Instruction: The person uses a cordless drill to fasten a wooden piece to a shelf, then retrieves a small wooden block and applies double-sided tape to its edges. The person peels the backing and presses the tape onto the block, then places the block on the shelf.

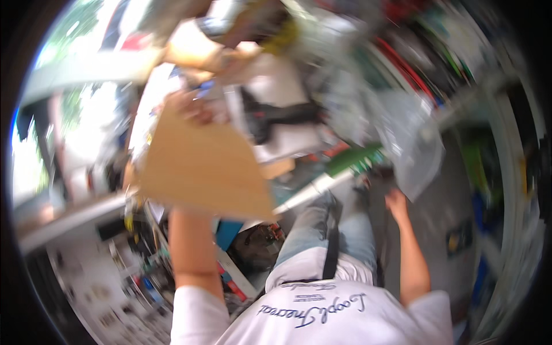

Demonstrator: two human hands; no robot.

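My left hand (196,107) is closed on the far edge of a flat tan board (201,164) that looks like thin wood or cardboard. The board is held up in front of me, hiding part of my left forearm and some of the bench behind it. On a pale surface just right of the board lies a black and dark-red tool (270,115), shaped like a power drill but blurred. My right hand (395,202) hangs low by my right side, close to a clear plastic bag (411,144). Motion smears its fingers.
The bench's white front edge (313,188) runs before my legs, with a green sheet (353,158) near it. Shelving with a pale frame (500,126) stands on the right. Many small items crowd the lower left, and bright windows (86,115) lie beyond the left side.
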